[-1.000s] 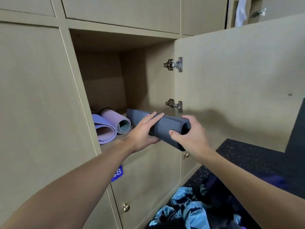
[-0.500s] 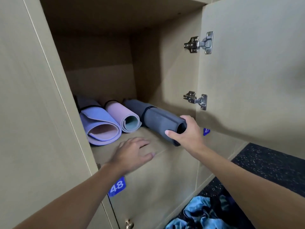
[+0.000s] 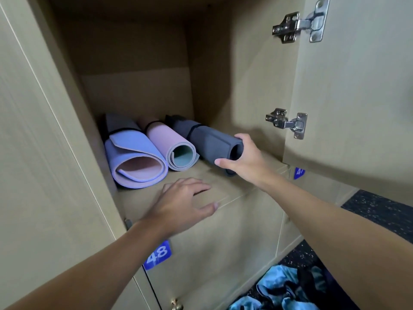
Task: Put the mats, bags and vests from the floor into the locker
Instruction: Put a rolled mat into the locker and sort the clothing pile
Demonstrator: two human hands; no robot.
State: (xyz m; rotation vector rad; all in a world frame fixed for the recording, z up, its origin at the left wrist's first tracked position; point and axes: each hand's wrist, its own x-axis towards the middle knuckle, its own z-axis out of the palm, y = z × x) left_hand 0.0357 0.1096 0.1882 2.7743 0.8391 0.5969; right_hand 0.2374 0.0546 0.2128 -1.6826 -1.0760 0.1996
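Blue and black fabric (image 3: 288,289) lies heaped on the dark speckled floor (image 3: 380,211) below the locker shelf (image 3: 225,182). A blue plate numbered 48 (image 3: 157,255) sits just under the shelf's front edge. At that edge a person's left hand (image 3: 181,204) lies loose and flat, holding nothing. The right hand (image 3: 244,159) grips the near end of a rolled grey mat (image 3: 210,139) on the shelf's right side, beside a pink mat (image 3: 166,139) and a lilac mat (image 3: 134,153), both rolled. The locker door (image 3: 357,86) stands open to the shelf's right.

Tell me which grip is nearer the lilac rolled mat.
Left. The left grip rests on the shelf just in front of the lilac mat; the right grip holds the grey mat farther right.
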